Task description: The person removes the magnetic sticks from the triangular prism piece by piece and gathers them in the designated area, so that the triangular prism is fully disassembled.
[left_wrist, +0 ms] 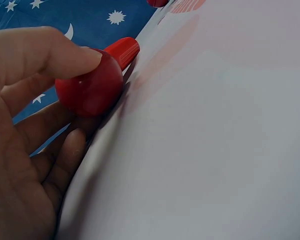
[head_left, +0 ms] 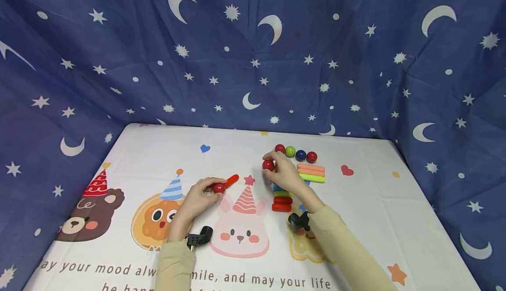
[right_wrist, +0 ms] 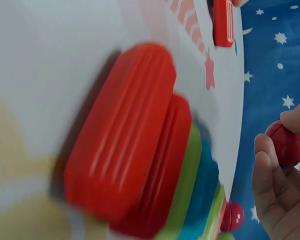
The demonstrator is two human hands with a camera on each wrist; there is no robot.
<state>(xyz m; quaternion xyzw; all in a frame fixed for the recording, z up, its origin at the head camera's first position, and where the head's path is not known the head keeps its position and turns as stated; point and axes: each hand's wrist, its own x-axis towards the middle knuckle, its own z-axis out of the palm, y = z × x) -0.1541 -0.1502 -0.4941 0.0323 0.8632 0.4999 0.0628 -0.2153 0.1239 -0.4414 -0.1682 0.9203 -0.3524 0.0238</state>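
My left hand (head_left: 201, 198) pinches a glossy red ball (head_left: 219, 188) between thumb and fingers, low over the white tablecloth. Right by that ball a ridged red stick (head_left: 232, 180) points away to the upper right; the left wrist view shows the stick (left_wrist: 124, 52) just behind the ball (left_wrist: 90, 85). Farther right, my right hand (head_left: 287, 174) grips a second red ball (head_left: 268, 165) in its fingertips. In the right wrist view this ball (right_wrist: 287, 145) shows a seam around it. The right forearm passes over part of the stick groups.
Behind the right hand runs a row of balls: red (head_left: 280, 149), green (head_left: 290, 151), blue (head_left: 300, 155) and red (head_left: 312, 157). Orange sticks (head_left: 311, 169) and a yellow-green stick (head_left: 312, 178) lie nearby. Red sticks (head_left: 282, 204) end a coloured column. A blue curtain (head_left: 237, 62) stands behind.
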